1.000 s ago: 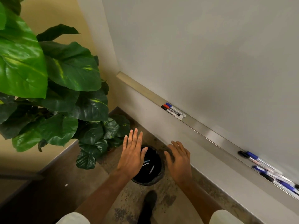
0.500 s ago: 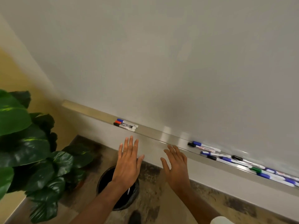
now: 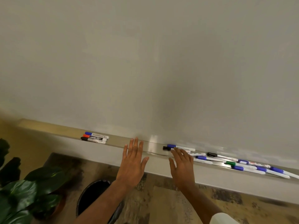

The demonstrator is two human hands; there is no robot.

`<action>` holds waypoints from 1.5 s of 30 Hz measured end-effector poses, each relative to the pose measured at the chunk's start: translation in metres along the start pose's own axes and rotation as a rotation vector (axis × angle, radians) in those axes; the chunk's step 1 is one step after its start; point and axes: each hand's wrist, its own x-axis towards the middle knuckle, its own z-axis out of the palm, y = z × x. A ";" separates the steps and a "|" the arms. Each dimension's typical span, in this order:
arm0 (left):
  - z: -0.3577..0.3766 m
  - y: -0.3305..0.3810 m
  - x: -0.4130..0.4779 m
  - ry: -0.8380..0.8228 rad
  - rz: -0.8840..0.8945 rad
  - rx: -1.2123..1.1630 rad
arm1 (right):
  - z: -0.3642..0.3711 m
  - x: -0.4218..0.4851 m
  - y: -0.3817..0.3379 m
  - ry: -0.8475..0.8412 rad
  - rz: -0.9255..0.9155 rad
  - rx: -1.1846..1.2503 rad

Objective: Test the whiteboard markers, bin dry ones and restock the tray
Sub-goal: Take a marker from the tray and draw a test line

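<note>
Just above the right hand [image 3: 182, 168], at lower centre of the frame, a black-capped marker [image 3: 166, 148] lies lengthwise along the tray [image 3: 153, 147], nearer its spread, empty fingers [image 3: 176, 152] than the left hand [image 3: 132, 165], likewise empty.

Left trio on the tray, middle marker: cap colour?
Red. The middle marker shows best in the head view, the only one.

Nothing actually readable here tbh. The red marker [image 3: 95, 137] and the black marker [image 3: 93, 140] on the tray [image 3: 153, 147] each have a dark label with white print, but it's too blurry to make out. Same for the pile of markers [image 3: 242, 165] further right.
</note>
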 end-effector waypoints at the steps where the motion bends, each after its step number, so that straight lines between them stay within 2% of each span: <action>1: 0.004 0.002 0.006 0.000 0.010 0.012 | 0.002 0.003 0.005 -0.007 0.003 -0.008; 10: 0.031 0.011 0.033 0.013 0.049 0.055 | 0.029 0.034 0.021 -0.062 -0.016 -0.097; 18: 0.041 0.004 0.033 0.003 0.042 0.046 | 0.046 0.050 0.021 -0.085 -0.123 -0.134; 25: 0.043 -0.005 0.033 0.006 0.033 0.040 | 0.057 0.056 0.019 -0.180 -0.129 -0.155; 35: 0.039 -0.012 0.035 0.001 0.026 -0.012 | 0.059 0.056 0.019 -0.149 -0.172 -0.141; 41: 0.031 -0.011 0.035 0.039 0.025 -0.131 | 0.057 0.061 0.004 -0.043 -0.225 0.037; 45: 0.016 -0.001 0.037 0.128 0.006 -0.321 | 0.040 0.067 -0.025 0.005 -0.074 0.364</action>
